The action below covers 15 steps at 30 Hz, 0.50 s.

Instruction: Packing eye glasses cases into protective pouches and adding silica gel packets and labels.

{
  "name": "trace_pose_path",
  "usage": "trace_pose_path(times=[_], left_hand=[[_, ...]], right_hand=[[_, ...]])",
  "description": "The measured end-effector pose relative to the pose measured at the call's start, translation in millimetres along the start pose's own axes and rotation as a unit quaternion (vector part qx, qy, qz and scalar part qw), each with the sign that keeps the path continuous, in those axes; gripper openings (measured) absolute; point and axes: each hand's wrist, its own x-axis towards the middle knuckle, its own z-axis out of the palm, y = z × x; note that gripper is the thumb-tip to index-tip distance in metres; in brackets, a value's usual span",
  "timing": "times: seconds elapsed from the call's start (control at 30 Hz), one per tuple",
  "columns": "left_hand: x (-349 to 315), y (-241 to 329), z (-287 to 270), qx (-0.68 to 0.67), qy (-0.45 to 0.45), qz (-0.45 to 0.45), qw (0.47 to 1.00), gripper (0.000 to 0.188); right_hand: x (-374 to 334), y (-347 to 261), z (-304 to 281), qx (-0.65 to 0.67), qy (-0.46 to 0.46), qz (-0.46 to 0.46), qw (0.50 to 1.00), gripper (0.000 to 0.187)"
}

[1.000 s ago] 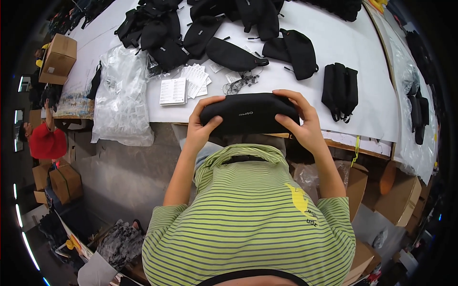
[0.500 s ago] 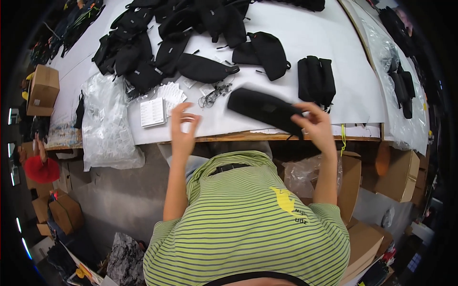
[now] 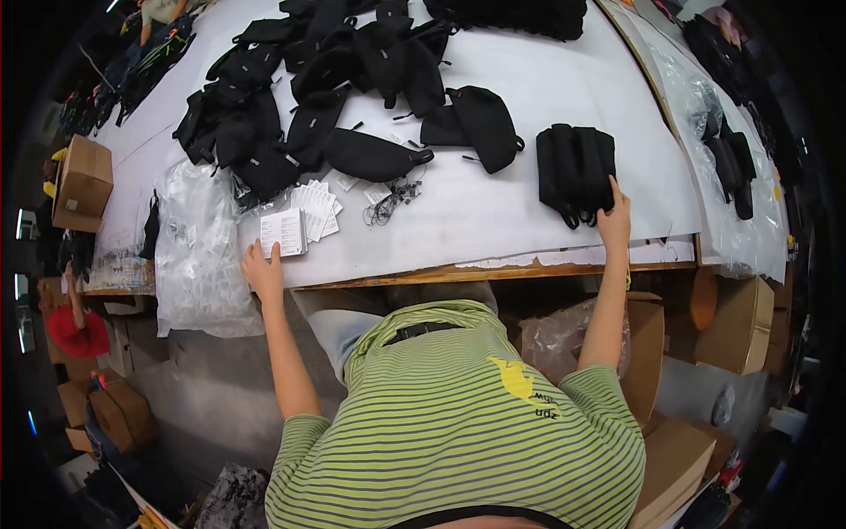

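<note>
My left hand (image 3: 263,268) is at the near left edge of a stack of small white printed cards (image 3: 282,233). Its thumb and fingers are apart, with the tips touching the stack. Over on the right, my right hand (image 3: 616,217) lies against the right side of a row of black fabric pouches (image 3: 573,172), fingers stretched along the edge. The pouches lie side by side, straps toward me. Behind the stack more white cards (image 3: 319,208) are fanned out, beside a tangle of thin black cords (image 3: 388,207).
A heap of black pouches (image 3: 238,119) covers the table's (image 3: 493,212) far left. Clear plastic bags (image 3: 204,264) hang over the front edge at left; plastic sheeting (image 3: 740,238) lies at right. Cardboard boxes (image 3: 736,326) stand below. Another person in red (image 3: 75,333) is at far left.
The black pouch that my right hand carried now lies with the row at right, and the hand has moved to that row's side. My left hand has moved left and down to the card stack.
</note>
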Motion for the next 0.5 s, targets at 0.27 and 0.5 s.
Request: trace_pose_path(times=[0.27, 0.5], left_hand=[[4, 49, -42, 0.008, 0.053, 0.028, 0.998, 0.031], [-7, 66, -69, -0.23, 0.018, -0.008, 0.973, 0.017]], right_hand=[[-29, -115, 32, 0.112, 0.121, -0.158, 0.973, 0.024], [-46, -220, 139, 0.173, -0.157, -0.197, 0.952, 0.011]])
